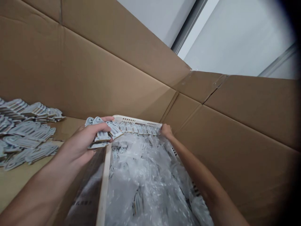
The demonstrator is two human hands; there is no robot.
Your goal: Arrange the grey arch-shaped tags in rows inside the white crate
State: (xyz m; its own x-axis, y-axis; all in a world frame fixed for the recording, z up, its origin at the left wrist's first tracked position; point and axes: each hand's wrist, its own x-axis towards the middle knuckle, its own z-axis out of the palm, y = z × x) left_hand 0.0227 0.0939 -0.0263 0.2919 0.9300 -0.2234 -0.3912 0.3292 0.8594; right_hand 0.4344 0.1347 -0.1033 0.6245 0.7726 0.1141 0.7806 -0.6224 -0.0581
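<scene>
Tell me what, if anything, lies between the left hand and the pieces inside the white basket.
Crumpled clear plastic covers much of the white basket; the far row of pieces lies mostly uncovered.

Left forearm (44, 185): one, bare, slanting up and rightward from the lower left corner. Left hand (82, 142): one, in a closed grasp, thumb (100, 127) extended rightward, other fingers partly hidden. Right forearm (199, 175): one, bare, reaching up and leftward from the lower right. Right hand (166, 130): one, well apart from the left, fingers curled into a grip, tips indistinct.
</scene>
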